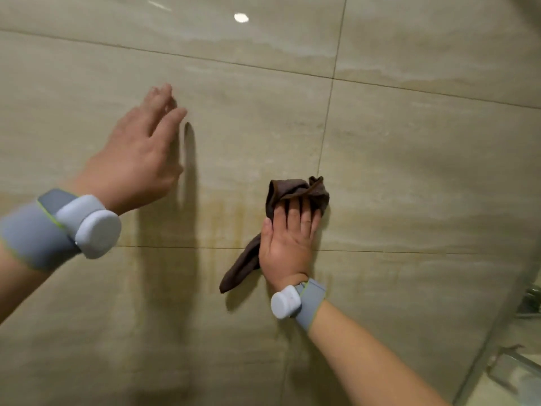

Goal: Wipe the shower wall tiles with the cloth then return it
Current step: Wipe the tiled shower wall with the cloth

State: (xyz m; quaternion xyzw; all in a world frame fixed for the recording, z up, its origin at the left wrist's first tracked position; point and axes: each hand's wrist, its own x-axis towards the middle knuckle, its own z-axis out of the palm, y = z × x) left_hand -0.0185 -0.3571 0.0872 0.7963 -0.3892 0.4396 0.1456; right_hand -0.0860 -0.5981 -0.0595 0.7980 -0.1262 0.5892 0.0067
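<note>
Beige glossy shower wall tiles [409, 171] with thin grout lines fill the view. A dark brown cloth [295, 191] is pressed flat against the wall under my right hand [288, 241], fingers spread over it; one end of the cloth hangs down to the lower left of the hand. My left hand [140, 153] rests open against the tile to the left, fingers together and pointing up, holding nothing. Both wrists carry grey bands with white round sensors.
Yellowish streaks [222, 224] mark the tile between my hands. A wet band [292, 51] shows higher up. At the right edge a glass panel [497, 332] and metal fittings [530, 300] stand close to the wall.
</note>
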